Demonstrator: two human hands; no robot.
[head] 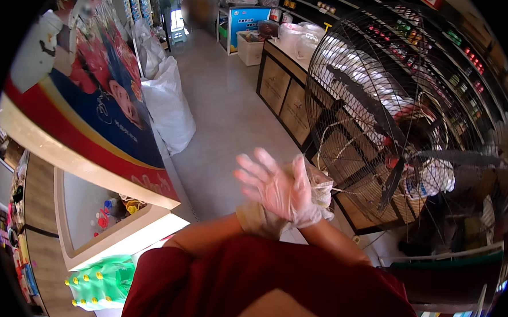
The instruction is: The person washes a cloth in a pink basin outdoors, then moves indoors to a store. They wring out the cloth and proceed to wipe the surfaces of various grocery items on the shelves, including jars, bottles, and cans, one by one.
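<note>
My right hand (276, 193) is raised in front of my chest in a thin translucent plastic glove. Its palm faces me, the fingers are spread, and nothing is in it. My left hand (257, 219) crosses behind the right at the wrists, in a cream-coloured glove. The right hand hides most of it, so its fingers and anything in them cannot be made out. A crumpled pale fabric or plastic piece (322, 189) shows beside the right thumb; whether it belongs to a glove is unclear.
A large caged floor fan (393, 122) stands close on my right, before a wood-panelled counter (283, 91). To the left are a chest freezer (116, 233), a printed panel (110, 108) and a full white sack (168, 106). Green bottles (101, 282) stand lower left. A blurred person (199, 11) is far off.
</note>
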